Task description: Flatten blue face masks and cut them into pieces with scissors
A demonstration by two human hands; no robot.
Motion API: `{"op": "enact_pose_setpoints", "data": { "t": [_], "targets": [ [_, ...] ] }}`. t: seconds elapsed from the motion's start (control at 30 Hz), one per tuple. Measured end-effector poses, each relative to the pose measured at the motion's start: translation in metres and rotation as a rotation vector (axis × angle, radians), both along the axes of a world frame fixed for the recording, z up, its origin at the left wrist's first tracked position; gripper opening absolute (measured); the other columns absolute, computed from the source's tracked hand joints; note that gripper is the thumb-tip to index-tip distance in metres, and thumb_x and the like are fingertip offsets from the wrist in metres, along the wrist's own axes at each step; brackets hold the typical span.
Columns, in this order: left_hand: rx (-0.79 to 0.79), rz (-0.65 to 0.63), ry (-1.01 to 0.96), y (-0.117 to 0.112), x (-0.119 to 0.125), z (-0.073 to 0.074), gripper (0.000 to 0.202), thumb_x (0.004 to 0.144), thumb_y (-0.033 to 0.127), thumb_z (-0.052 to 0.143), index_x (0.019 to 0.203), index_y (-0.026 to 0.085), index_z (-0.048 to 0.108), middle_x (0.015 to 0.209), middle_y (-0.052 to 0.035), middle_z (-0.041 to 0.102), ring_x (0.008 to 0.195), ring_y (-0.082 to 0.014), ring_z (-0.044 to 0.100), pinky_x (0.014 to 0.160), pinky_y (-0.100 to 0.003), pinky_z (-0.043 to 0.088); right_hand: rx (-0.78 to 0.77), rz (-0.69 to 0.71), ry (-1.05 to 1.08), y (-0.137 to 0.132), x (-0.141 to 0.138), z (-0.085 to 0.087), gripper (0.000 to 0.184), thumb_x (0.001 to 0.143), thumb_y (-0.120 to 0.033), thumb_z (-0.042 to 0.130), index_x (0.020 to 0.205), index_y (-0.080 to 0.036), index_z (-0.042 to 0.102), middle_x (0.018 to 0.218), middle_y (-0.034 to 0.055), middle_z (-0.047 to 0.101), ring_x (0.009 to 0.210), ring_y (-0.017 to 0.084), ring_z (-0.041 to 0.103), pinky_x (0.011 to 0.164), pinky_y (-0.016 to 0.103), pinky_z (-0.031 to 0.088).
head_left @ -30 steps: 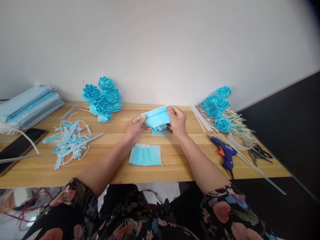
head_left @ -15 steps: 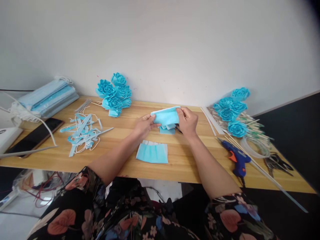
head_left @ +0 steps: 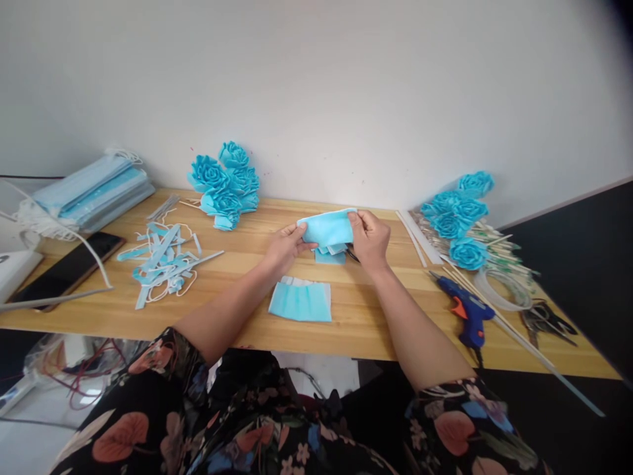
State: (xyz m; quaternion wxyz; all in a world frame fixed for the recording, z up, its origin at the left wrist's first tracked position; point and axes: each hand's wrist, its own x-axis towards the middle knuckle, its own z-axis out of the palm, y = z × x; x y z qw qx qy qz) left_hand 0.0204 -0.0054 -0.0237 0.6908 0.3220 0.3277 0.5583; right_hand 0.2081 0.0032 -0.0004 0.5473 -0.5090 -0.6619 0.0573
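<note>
I hold a light blue piece of face mask (head_left: 329,229) just above the wooden table (head_left: 376,323), one end in each hand. My left hand (head_left: 284,247) pinches its left edge and my right hand (head_left: 370,239) pinches its right edge. Under the held piece lie small blue mask pieces (head_left: 330,255). A flat, trimmed blue mask (head_left: 301,300) lies nearer to me, between my forearms.
A stack of blue masks (head_left: 91,191) and a black phone (head_left: 66,269) sit at the far left, beside a heap of cut strips and ear loops (head_left: 163,262). Blue mask flowers stand at the back left (head_left: 225,183) and right (head_left: 457,214). A blue glue gun (head_left: 465,315), wooden sticks (head_left: 494,310) and scissors (head_left: 546,320) lie at right.
The camera has swung left and down, so more of the table's left end shows. My hands still hold the mask piece, with the right fingers shifted slightly along its edge.
</note>
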Motion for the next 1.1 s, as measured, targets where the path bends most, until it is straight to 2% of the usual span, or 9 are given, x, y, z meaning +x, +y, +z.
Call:
{"op": "enact_pose_setpoints", "data": {
  "t": [0.2,0.4,0.63,0.73,0.83,0.97,1.1],
  "targets": [
    [-0.039,0.015,0.008,-0.001,0.001,0.005,0.018,0.084,0.028,0.073,0.082,0.01,0.068,0.075,-0.0038,0.07,0.067,-0.011,0.066,0.072,-0.026,0.059,0.006,0.003,0.003,0.0,-0.001,0.001,0.038,0.091,-0.048,0.051,0.065,-0.02,0.052,0.054,-0.0052,0.033,0.053,0.01,0.032,0.055,0.025,0.029],
    [-0.047,0.021,-0.002,-0.001,0.0,0.005,0.016,0.086,0.025,0.069,0.081,0.011,0.067,0.072,-0.0031,0.069,0.065,-0.0112,0.065,0.069,-0.027,0.059,0.005,-0.001,-0.001,0.0,0.0,0.0,0.04,0.091,-0.049,0.05,0.065,-0.02,0.052,0.055,-0.0053,0.033,0.054,0.009,0.032,0.055,0.025,0.029],
    [-0.002,0.028,0.053,0.001,-0.001,0.003,0.021,0.087,0.031,0.068,0.086,0.011,0.065,0.074,-0.0037,0.069,0.064,-0.0129,0.067,0.066,-0.028,0.058,-0.008,-0.006,0.02,-0.001,-0.001,0.002,0.04,0.092,-0.051,0.049,0.066,-0.02,0.049,0.056,-0.0057,0.031,0.055,0.009,0.03,0.056,0.025,0.029],
    [-0.001,0.034,0.089,0.001,-0.003,0.004,0.026,0.089,0.037,0.066,0.088,0.011,0.064,0.075,-0.0055,0.07,0.065,-0.0151,0.069,0.066,-0.029,0.057,-0.012,-0.025,0.108,0.002,0.001,0.003,0.042,0.092,-0.051,0.049,0.063,-0.021,0.042,0.058,-0.0059,0.028,0.056,0.009,0.028,0.055,0.025,0.028],
    [-0.015,0.052,0.118,0.0,-0.004,0.006,0.027,0.09,0.038,0.063,0.092,0.012,0.063,0.077,-0.0062,0.071,0.065,-0.0164,0.071,0.064,-0.028,0.055,-0.05,-0.077,0.205,0.01,0.007,-0.001,0.045,0.092,-0.05,0.049,0.06,-0.022,0.034,0.058,-0.0061,0.024,0.055,0.009,0.025,0.053,0.025,0.025],
    [-0.03,0.069,0.125,-0.003,-0.005,0.01,0.023,0.093,0.034,0.058,0.091,0.011,0.062,0.074,-0.0052,0.07,0.061,-0.0139,0.068,0.064,-0.027,0.053,-0.205,-0.071,0.202,0.023,0.016,-0.015,0.044,0.088,-0.048,0.055,0.058,-0.021,0.038,0.055,-0.0065,0.024,0.053,0.009,0.025,0.05,0.026,0.021],
    [-0.031,0.077,0.131,-0.003,-0.006,0.011,0.023,0.093,0.035,0.058,0.092,0.012,0.061,0.073,-0.0049,0.07,0.06,-0.0127,0.065,0.064,-0.026,0.05,-0.173,-0.098,0.219,0.028,0.02,-0.023,0.043,0.088,-0.049,0.054,0.058,-0.021,0.041,0.054,-0.0065,0.025,0.053,0.009,0.025,0.049,0.026,0.021]
  ]
}}
